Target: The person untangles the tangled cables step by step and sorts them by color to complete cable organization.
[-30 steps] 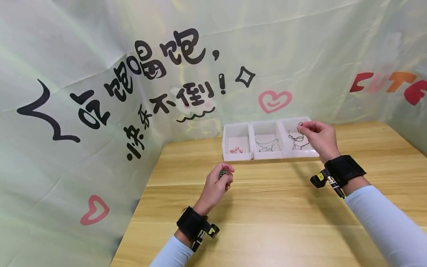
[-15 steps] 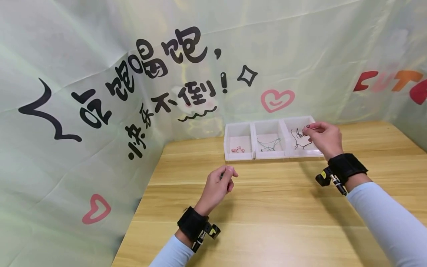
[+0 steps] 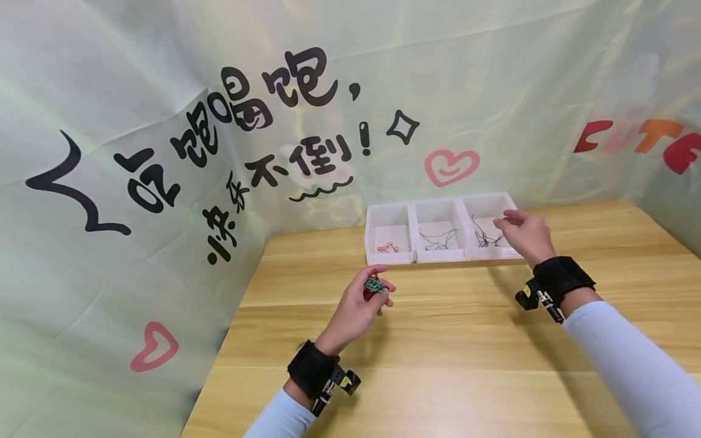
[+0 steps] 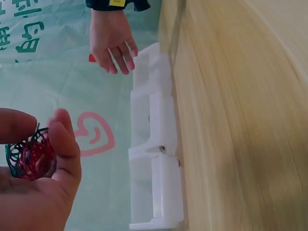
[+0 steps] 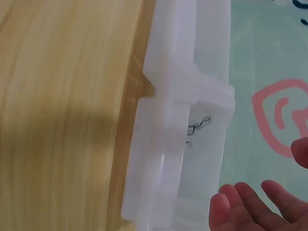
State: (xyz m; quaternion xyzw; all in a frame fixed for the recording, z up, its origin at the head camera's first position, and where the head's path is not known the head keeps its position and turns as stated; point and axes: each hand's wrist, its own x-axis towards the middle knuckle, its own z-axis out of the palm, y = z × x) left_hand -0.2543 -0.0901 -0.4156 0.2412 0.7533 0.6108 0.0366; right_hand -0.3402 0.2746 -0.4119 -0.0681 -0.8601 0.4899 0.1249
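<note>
A small tangle of thin red, green and black strands (image 3: 375, 286) sits in my left hand (image 3: 350, 313), held between curled fingers and thumb. In the left wrist view the tangle (image 4: 33, 156) shows as a loose ball against the palm. My right hand (image 3: 530, 236) is over the right end of the right white bin (image 3: 498, 250), fingers relaxed and apart, nothing between them. Inside that bin lie black strands (image 3: 484, 239). Green strands (image 3: 438, 238) lie in the middle white bin (image 3: 441, 256), and a few red strands (image 3: 388, 247) in the left white bin (image 3: 389, 258).
The three bins stand side by side at the back of a wooden table (image 3: 438, 340). Behind them hangs a pale green cloth (image 3: 515, 109) printed with lettering and hearts. Both wrists wear black straps with small cameras.
My right hand lets go of a black strand, which now lies in the right bin, and its fingers spread. My left hand closes over the tangle, then loosens so the tangle shows again.
</note>
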